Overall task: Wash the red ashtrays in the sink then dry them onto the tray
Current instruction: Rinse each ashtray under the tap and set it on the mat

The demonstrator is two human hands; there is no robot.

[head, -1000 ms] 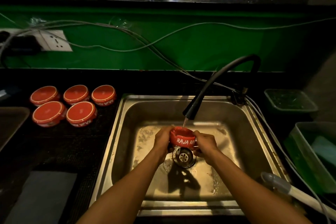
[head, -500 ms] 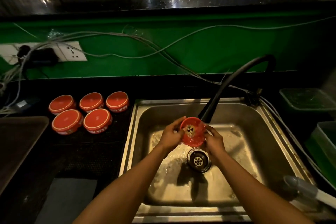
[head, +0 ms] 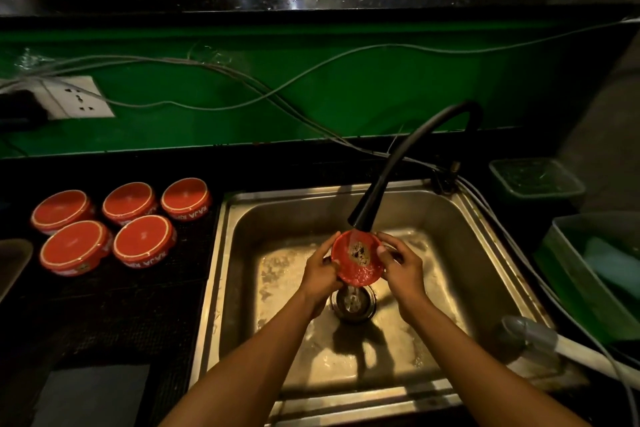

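Both hands are over the sink, holding one red ashtray between them. Fingers of the left hand curl round its left edge, and the right hand grips its right edge with the thumb on the rim. The ashtray is tipped so its open side faces up and toward the person. It sits right under the tip of the black tap, and water runs into it and spills off its low edge down to the round drain just below. Some dark dirt shows in the middle of the ashtray (what it is, you cannot tell).

On the dark counter to the left of the sink sit five more red ashtrays. They lie upside down, three in the back row and two in front, close together. White letters show on their sides. At the far left edge is a corner of a dark tray, well apart from the sink.

Behind the counter is a green wall with gray wires hanging across it and a white wall socket at the left. To the right of the sink are two green bins. A gray and white handle lies over the sink's right front corner.
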